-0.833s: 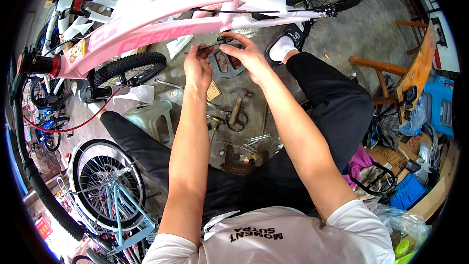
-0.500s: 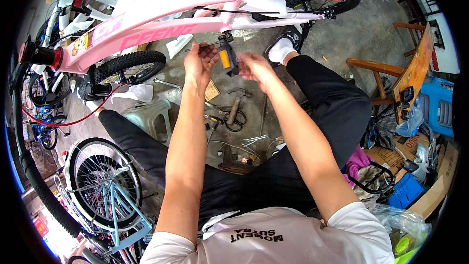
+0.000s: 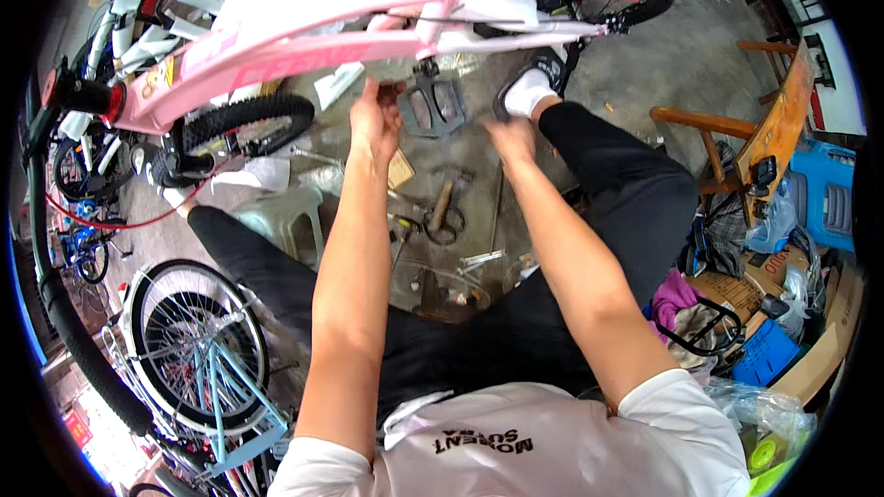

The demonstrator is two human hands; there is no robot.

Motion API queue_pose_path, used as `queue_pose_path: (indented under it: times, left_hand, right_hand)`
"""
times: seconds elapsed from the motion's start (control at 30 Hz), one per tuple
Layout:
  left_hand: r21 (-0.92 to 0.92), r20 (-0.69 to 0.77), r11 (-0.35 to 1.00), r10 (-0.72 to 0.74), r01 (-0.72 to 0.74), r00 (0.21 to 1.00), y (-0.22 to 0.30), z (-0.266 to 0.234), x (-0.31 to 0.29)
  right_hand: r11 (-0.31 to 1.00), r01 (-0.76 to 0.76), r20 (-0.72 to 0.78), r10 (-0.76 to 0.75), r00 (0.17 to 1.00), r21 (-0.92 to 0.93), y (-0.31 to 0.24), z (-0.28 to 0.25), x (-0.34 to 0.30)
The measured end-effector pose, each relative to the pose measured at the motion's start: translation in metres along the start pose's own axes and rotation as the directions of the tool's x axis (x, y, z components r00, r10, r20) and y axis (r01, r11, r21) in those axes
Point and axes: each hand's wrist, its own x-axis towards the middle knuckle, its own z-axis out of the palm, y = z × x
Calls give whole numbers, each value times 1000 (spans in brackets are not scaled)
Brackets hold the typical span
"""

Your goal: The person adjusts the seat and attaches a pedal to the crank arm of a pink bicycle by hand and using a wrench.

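A dark grey bike pedal hangs below the pink bicycle frame, its broad face with open gaps toward me. On its left, my left hand has curled fingers close to the pedal's inner end; what they hold is too blurred to make out. My right hand is apart from the pedal, to its right and near my shoe. Motion smears its fingers.
On the floor between my legs lie a hammer, scissors and several wrenches. A pale plastic stool stands to the left, a wooden chair to the right. A spoked wheel is at lower left.
The pedal has turned from its narrow side with the yellow reflector to its broad face. My right hand has moved off it, right and slightly down. My left hand has stayed nearly in place.
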Motion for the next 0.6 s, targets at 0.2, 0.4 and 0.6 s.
queue_pose_path:
  times: [0.2,0.4,0.6]
  left_hand:
    - [46,-57,999,13,-10,998,3,-20,1]
    - [36,-85,999,-2,5,996,4,-12,-2]
    - [-4,-107,998,-67,67,992,-6,-13,-1]
  right_hand:
    - [914,348,-89,-337,937,209,-52,10,-46]
    - [503,437,-151,-511,846,746,-87,-13,-57]
    - [888,-5,-91,-41,995,-460,8,-21,-21]
